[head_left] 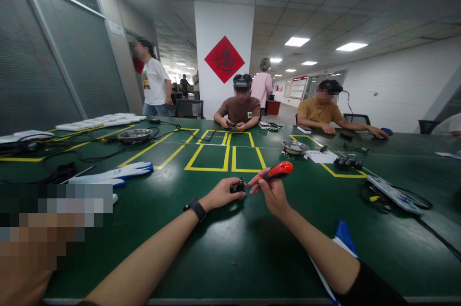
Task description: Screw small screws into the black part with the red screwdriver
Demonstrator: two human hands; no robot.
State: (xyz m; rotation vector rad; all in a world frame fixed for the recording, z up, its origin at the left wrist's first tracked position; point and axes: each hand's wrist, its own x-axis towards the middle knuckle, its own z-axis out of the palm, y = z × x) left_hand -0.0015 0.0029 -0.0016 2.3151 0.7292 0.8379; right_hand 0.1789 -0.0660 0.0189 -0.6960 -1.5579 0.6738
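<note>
My left hand (pixel 224 192), with a dark band on its wrist, grips a small black cylindrical connector (pixel 240 185) with a metal end pointing up. In my right hand (pixel 274 195) is a screwdriver (pixel 276 171) with a red and black handle. Its shaft slants down to the left, and the tip meets or comes very near the side of the connector; which of these I cannot tell. Both hands are just above the green table (pixel 201 243). A blue and white glove (pixel 345 238) lies partly under my right forearm.
Metal bowls (pixel 135 136) (pixel 295 147) stand to either side, with black cables at the left. Another pair of gloves (pixel 118 173) lies at left. Black parts (pixel 348 163) and a white power strip (pixel 392 193) are at right. A person at the near left and co-workers (pixel 240 106) sit around.
</note>
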